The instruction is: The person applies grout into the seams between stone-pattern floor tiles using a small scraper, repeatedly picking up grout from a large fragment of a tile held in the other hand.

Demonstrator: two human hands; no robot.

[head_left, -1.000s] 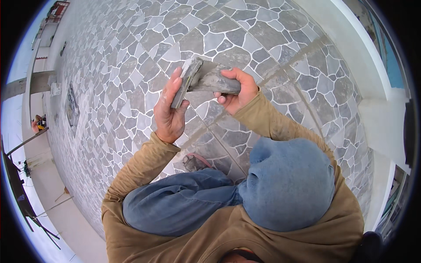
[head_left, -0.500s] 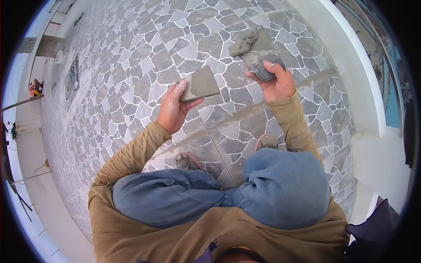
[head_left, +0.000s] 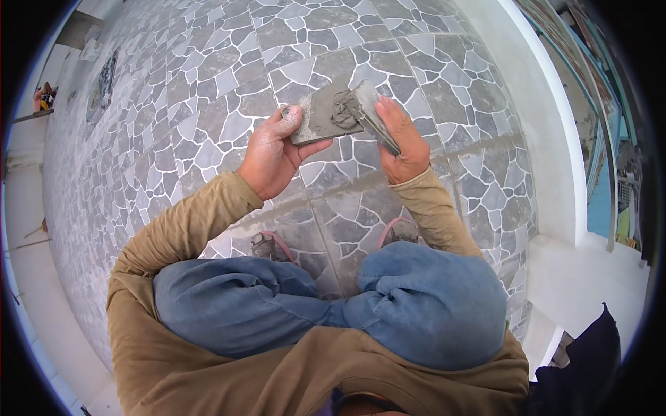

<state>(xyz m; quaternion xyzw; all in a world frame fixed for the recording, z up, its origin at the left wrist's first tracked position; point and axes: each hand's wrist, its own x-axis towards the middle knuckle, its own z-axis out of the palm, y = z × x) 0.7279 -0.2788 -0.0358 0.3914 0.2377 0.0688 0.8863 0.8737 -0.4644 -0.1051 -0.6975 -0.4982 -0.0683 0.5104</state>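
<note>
My left hand (head_left: 272,154) grips a flat, square grey plate (head_left: 313,123) by its near left corner, thumb on top and fingers underneath. A lump of wet grey mortar (head_left: 343,112) sits toward that plate's right side. In my right hand (head_left: 405,144) is a second thin grey plate (head_left: 370,104), tilted up steeply with its edge turned to me. Its left edge meets the mortar on the first plate. Some of my right fingers are hidden behind the tilted plate. Both plates are held above the tiled floor.
Grey stone-pattern floor tiles (head_left: 215,125) spread all around, with a mortar-smeared joint (head_left: 479,147) crossing near my feet. A low white wall (head_left: 548,90) curves along the right, with stacked materials beyond it. My bent knees (head_left: 430,298) are close below my hands.
My right hand has come left and turned its plate from nearly flat to steeply tilted. The mortar lump, formerly on the right plate, now lies on the left one.
</note>
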